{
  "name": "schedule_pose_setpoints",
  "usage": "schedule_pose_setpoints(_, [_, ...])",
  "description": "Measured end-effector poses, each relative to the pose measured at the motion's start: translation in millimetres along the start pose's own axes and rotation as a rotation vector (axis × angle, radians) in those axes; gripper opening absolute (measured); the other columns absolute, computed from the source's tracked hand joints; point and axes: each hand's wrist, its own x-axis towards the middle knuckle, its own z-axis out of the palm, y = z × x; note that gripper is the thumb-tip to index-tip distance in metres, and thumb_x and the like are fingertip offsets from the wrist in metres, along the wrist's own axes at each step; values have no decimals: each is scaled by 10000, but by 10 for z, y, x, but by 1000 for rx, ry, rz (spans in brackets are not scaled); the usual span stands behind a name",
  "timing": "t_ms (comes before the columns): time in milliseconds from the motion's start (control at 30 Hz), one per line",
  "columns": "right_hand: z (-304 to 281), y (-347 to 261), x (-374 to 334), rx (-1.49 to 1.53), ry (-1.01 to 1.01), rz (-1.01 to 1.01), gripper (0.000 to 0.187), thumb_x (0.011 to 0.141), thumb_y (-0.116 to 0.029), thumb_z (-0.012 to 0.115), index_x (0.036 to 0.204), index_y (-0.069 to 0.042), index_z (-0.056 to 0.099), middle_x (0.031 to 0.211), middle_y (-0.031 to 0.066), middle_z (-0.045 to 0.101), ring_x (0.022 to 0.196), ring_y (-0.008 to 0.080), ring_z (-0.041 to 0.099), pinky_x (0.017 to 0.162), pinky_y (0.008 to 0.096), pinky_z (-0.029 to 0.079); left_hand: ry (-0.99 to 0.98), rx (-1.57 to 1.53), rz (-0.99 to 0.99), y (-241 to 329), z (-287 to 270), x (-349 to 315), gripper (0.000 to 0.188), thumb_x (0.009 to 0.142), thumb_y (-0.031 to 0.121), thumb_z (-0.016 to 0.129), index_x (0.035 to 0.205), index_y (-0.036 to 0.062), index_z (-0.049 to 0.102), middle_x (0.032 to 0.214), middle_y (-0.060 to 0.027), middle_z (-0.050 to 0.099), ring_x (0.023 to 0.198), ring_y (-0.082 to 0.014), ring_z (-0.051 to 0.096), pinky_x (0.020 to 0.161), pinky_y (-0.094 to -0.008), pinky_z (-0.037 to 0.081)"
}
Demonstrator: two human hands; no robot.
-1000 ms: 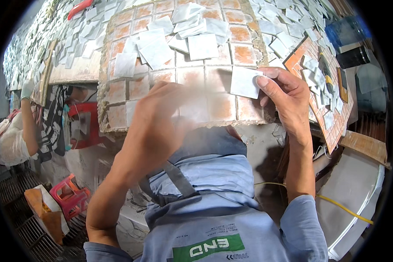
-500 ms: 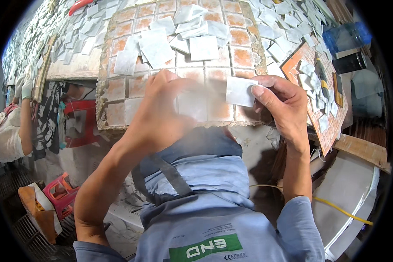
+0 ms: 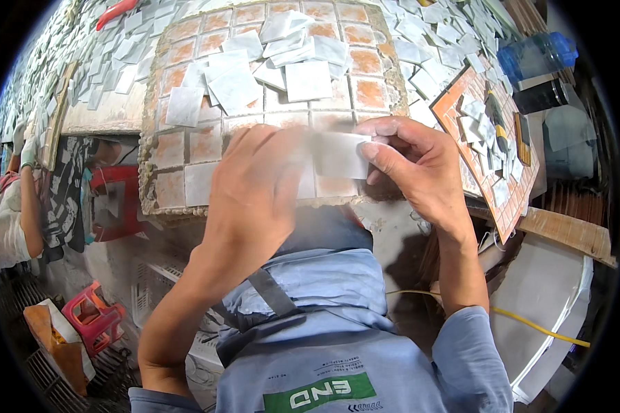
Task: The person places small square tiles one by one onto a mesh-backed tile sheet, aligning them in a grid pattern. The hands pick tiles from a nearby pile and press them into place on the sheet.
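A thin, square white tile [image 3: 339, 157] is pinched by its right edge between the thumb and fingers of my right hand [image 3: 420, 168]. My left hand [image 3: 253, 186] is at the tile's left side, its fingers smeared by motion, so whether they touch the tile or grip anything is unclear. Both hands are over the near edge of a gridded board [image 3: 201, 143] with orange-stained square cells. Loose white tiles [image 3: 233, 84] are heaped on the middle of this board, overlapping one another.
Many more tiles [image 3: 120, 58] cover the bench beyond. To the right lies an orange gridded panel [image 3: 455, 96] with tiles and a yellow-and-black tool [image 3: 496, 120], near a blue bottle [image 3: 536, 56]. A red stool [image 3: 93, 316] stands lower left. Another person's gloved hand [image 3: 29, 151] shows far left.
My right hand has brought the tile left, closer to my left hand. My left hand has turned more upright and remains blurred. The whole view has shifted slightly.
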Motion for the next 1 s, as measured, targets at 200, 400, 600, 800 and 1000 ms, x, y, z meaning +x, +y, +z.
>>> schedule_pose_setpoints(200, [180,135,-30,-678,81,-553,268,838,-44,783,1105,-40,759,981,144,644,885,331,631,766,416,529,-121,105,-67,153,107,-32,430,837,71,791,1250,14,686,1076,-172,584,998,-366,568,869,-440,485])
schedule_pose_setpoints(400, [202,68,-174,-828,90,-466,398,836,-61,784,1220,-12,686,1090,189,589,970,378,627,793,448,537,-123,81,-55,174,115,-74,491,817,105,815,1282,19,683,1118,-176,548,1026,-371,531,888,-454,476])
schedule_pose_setpoints(600, [339,26,-242,-766,61,-390,442,881,-44,726,1304,15,611,1126,220,555,929,427,644,795,483,546,-136,65,-67,147,121,-52,494,786,95,823,1253,15,684,1156,-173,563,1062,-378,539,918,-457,477])
schedule_pose_setpoints(800, [206,-53,-86,-608,62,-277,262,881,3,696,1136,62,697,983,225,616,900,420,650,761,475,537,-143,122,-76,119,147,-53,473,792,94,809,1239,13,676,1170,-170,568,1092,-385,538,942,-457,470])
schedule_pose_setpoints(1000, [173,-27,-63,-484,52,-186,216,882,7,681,1089,55,723,919,204,626,819,368,668,692,436,547,-169,61,-86,120,105,-25,464,800,97,808,1238,16,681,1169,-174,567,1095,-390,537,944,-460,470])
